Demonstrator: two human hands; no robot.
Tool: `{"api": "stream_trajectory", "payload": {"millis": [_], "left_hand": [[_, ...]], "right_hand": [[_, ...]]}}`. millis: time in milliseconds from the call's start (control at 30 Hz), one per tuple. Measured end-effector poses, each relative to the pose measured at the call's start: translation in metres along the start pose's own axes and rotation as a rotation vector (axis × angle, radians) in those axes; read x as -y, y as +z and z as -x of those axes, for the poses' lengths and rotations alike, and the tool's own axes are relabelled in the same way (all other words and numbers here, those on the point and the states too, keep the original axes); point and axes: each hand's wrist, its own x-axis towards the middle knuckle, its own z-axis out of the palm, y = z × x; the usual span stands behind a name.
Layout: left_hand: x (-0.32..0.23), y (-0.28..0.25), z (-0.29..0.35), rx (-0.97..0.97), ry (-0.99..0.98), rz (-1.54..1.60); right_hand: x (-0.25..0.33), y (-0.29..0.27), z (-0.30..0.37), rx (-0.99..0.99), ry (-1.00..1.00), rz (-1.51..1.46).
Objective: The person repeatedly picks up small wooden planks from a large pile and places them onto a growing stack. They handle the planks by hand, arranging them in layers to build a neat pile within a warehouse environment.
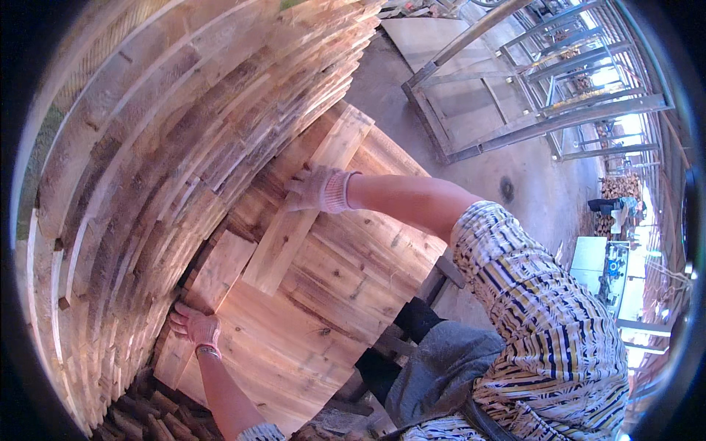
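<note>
My left hand, in a pale pinkish work glove, lies on a short wooden board beside the stack, its fingers stretched toward the far edge. My right hand, in a similar glove, reaches across from the right. Its fingers are bent over a longer wooden board that lies crosswise on a layer of planks. These planks sit side by side, with knots and reddish grain showing. The undersides of both hands are hidden.
A tall stack of layered boards rises close on the left. Wood offcuts lie below at lower left. A metal frame stands on the concrete floor at upper right. Farther right is a pale machine, with piled wood behind it.
</note>
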Motion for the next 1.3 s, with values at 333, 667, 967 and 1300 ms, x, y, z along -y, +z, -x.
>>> {"api": "stream_trajectory", "payload": {"millis": [333,667,967,1300], "left_hand": [[-0.001,-0.006,0.02,-0.063,0.097,0.129],[0.078,0.076,0.331,0.26,0.454,0.655],[0.227,0.058,0.572,0.652,-0.327,0.938],[0.181,0.026,0.731,-0.294,-1.125,1.607]], "right_hand": [[0.039,-0.04,0.014,0.216,0.258,0.033],[0.273,-0.111,0.247,0.353,0.36,-0.857],[0.321,-0.042,0.336,0.483,0.341,-0.918],[0.236,-0.102,0.232,0.418,0.05,-0.577]]}}
